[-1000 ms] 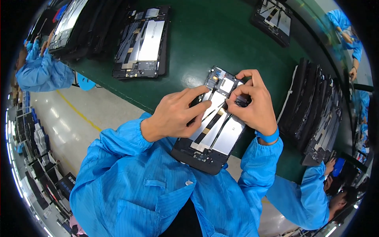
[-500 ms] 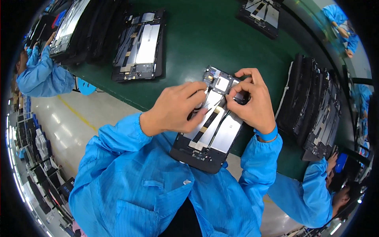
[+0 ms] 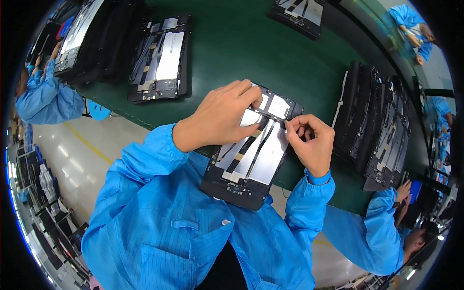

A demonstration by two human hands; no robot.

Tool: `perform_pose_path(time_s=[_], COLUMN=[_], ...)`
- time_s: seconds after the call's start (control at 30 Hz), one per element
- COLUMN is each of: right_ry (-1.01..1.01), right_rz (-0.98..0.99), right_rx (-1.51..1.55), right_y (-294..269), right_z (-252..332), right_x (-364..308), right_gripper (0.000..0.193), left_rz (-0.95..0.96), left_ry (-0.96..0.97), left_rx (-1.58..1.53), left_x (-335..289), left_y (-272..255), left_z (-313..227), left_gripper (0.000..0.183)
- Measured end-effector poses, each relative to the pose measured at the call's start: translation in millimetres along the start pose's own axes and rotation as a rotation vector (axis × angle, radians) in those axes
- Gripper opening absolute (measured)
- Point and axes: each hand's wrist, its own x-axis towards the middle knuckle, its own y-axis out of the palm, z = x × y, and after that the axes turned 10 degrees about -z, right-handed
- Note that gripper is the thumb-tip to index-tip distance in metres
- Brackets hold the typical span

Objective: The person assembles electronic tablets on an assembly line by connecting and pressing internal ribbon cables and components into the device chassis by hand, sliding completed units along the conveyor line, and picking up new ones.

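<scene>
Green bench [image 3: 229, 48] is carrying one opened tablet [image 3: 159, 60] on the left, another unit [image 3: 300, 15] at the far side, a dark left stack [image 3: 104, 46] and a leaning right row [image 3: 369, 116]. Near-edge tablet [image 3: 258, 164] is overhanging; can't tell if its far end is touching.

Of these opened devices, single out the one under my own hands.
The middle device, closest to the blue smock: left hand and right hand are on it. Neither touches the upper left device, the top-edge device or the right stack.
</scene>
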Motion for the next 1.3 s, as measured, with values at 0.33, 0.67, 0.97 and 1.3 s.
perform_pose_path(time_s=[0.33, 0.67, 0.97, 1.3], right_ry=[0.078, 0.098, 0.17, 0.188], right_rz=[-0.009, 0.075, 0.15, 0.191], right_rx=[0.32, 0.287, 0.37, 0.452], right_y=[2.9, -4.9, -7.8, -10.2], right_z=[-29.1, -22.0, -21.9, -29.1], right_x=[-7.4, -7.8, -5.3, -4.2], right_gripper=[0.014, 0.04, 0.049, 0.053], left_rz=[-0.067, -0.001, 0.055, 0.094], left_ry=[0.097, 0.146, -0.02, -0.09], left_rx=[0.109, 0.023, -0.265, -0.238], left_x=[-44.7, -66.1, -51.0, -45.5], left_y=[7.1, 3.7, 5.4, 30.8], left_z=[-16.9, -32.6, -41.3, -53.1], left_gripper=[0.035, 0.027, 0.024, 0.034])
